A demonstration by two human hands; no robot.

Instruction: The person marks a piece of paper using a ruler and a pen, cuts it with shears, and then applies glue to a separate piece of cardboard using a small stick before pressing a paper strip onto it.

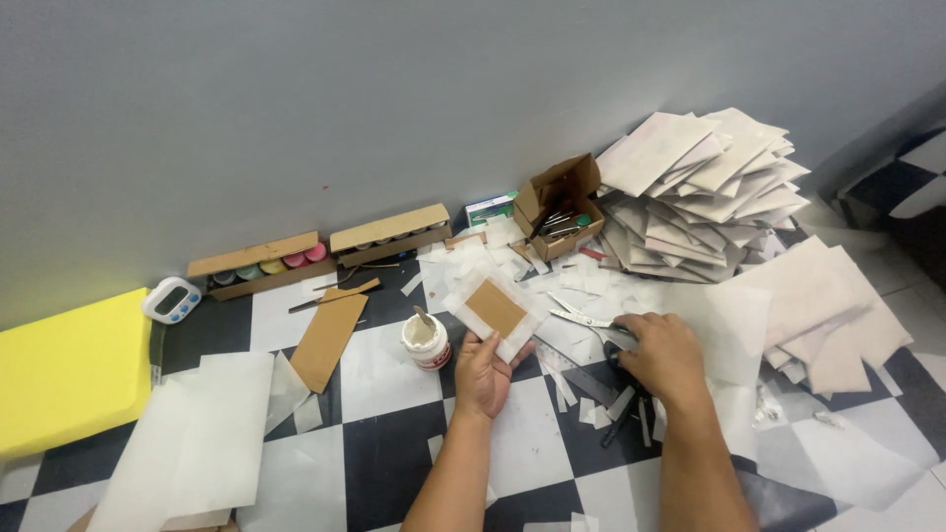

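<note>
Along the grey wall you have a row of packages: two long, flat cardboard boxes, the left cardboard box [258,266] showing round lids in green, yellow and pink under its raised flap, the right cardboard box [391,235] with its flap likewise lifted. Next comes a small green and white carton [489,208], then an open brown box [559,205] with metal tools standing in it. To its right rises a heap of pale sheets [702,192]. At the far left lies a yellow block [69,369], with a small white timer [171,299] just beside it. A brown cardboard strip [327,337] lies on the checkered floor [394,443], and a small white glue pot [427,341] with a stick in it stands just left of your left hand.

Your left hand [483,374] is closed around the lower edge of a white paper square [496,310] with a brown cardboard square on it, held tilted above the floor, thumb on top. Your right hand [663,357] lies palm down on the handles of the scissors [589,322], fingers curled over them; the blades point left toward the paper square, near it but apart. Paper scraps [601,409] lie around both hands.
</note>
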